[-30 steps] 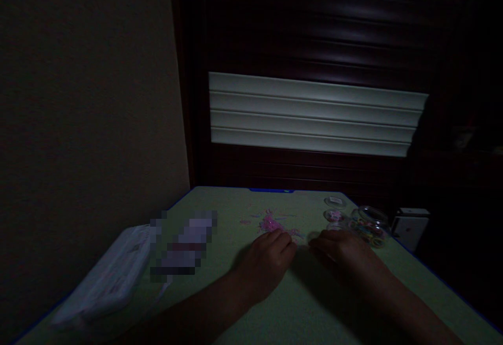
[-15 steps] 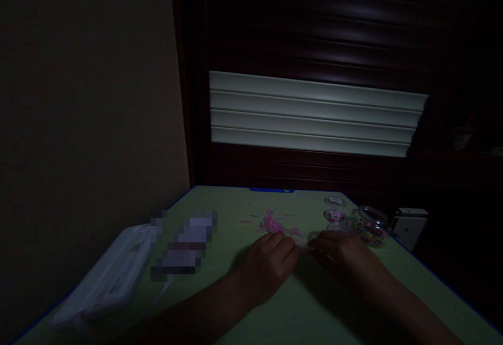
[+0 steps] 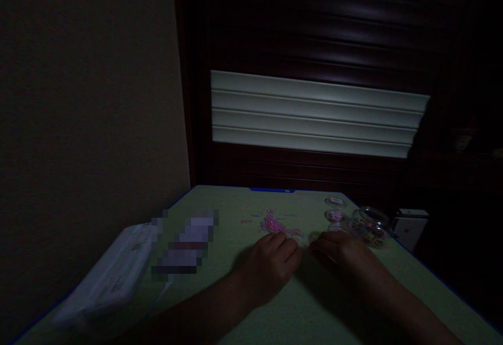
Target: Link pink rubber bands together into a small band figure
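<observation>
My left hand [image 3: 273,261] is over the table just in front of a small pile of pink bits [image 3: 272,223], its fingers curled in. To the right, my right hand [image 3: 340,251] is closed with thumb and fingertips pressed together, facing the left. A narrow gap separates the two hands. What either one holds, if anything, is too small and dark to make out. Thin pastel strands lie around the pile. Beyond my right hand stands a clear round jar [image 3: 369,227] with several coloured rings inside. Beside it are a clear lid [image 3: 335,201] and a small round container with pink pieces [image 3: 335,215].
The pale green table [image 3: 236,308] has a blue rim. On its left lie a long white case [image 3: 108,274] and a blurred-out flat object [image 3: 186,245] with a white cable [image 3: 162,292]. A white box [image 3: 409,229] stands past the right edge. A wall and dark slatted panel enclose the table.
Both hands have shifted very slightly to the right in the picture, keeping nearly the same pose. The pile and the jar look unchanged.
</observation>
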Motion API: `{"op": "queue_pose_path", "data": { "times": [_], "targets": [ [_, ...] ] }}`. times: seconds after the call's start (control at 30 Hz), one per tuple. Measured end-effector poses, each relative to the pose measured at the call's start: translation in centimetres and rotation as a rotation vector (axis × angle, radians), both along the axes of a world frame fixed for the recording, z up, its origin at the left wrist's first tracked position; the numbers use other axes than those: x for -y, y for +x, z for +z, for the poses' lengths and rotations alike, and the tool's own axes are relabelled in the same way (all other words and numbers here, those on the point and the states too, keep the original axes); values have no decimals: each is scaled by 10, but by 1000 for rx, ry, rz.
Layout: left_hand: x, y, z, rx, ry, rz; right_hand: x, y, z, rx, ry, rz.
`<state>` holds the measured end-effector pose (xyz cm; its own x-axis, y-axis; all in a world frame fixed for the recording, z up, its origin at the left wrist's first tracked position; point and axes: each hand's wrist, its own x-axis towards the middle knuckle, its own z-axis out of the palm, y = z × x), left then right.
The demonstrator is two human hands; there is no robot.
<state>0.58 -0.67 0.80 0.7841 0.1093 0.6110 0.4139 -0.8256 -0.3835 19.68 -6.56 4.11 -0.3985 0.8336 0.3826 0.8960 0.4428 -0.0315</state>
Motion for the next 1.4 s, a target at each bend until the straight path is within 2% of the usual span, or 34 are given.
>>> {"op": "queue_pose_path", "data": {
  "times": [0.37,0.63,0.73,0.87,1.0,1.17,1.4],
  "targets": [
    [-2,1,-4,18,-40,16,-3,3,-4,19,35,10],
    [-4,1,-5,-9,-56,17,6,1,7,40,40,-66],
    [-4,1,-5,-20,-58,23,9,3,13,100,85,-158],
    [-4,1,-4,-56,-75,52,9,12,21,163,137,-347],
    [-6,2,-6,-76,-95,76,9,28,24,157,78,-554],
    [-8,3,-8,-96,-111,88,7,41,21,148,33,-636],
    [-8,2,-7,-111,-134,96,7,38,20,125,17,-662]
  ]
}}
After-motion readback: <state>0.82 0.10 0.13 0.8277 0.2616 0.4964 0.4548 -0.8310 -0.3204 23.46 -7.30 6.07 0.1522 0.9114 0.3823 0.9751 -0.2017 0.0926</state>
